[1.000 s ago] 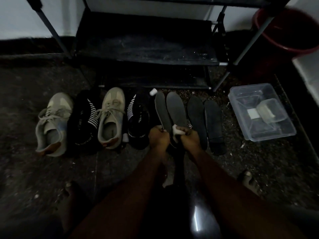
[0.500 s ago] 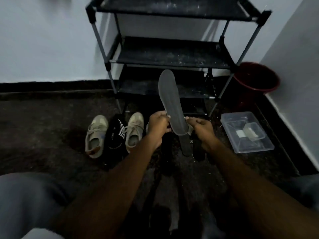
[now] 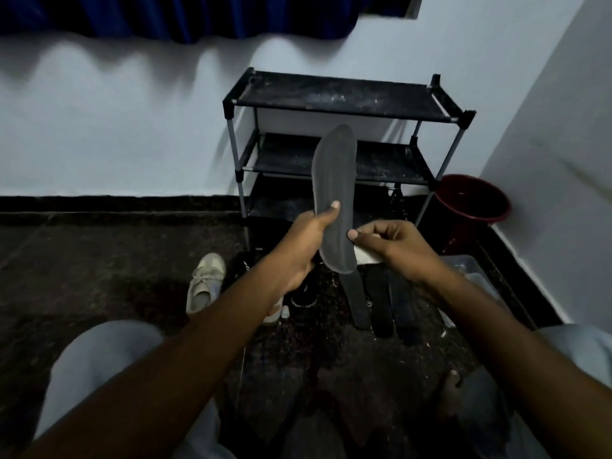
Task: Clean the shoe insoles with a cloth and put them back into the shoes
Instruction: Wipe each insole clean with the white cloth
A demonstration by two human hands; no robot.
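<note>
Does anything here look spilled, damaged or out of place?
Nothing looks spilled or broken. The shelves of the shoe rack carry pale dust. Three insoles lie loose on the floor beside the shoes, which suits the task. The left hand grips a fourth insole upright; the right hand pinches the cloth beside it.

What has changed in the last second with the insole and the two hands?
The insole rose off the floor; the left hand now holds it upright. The right hand kept the cloth, now beside the insole's lower end. The three other insoles and the shoes stayed on the floor.
</note>
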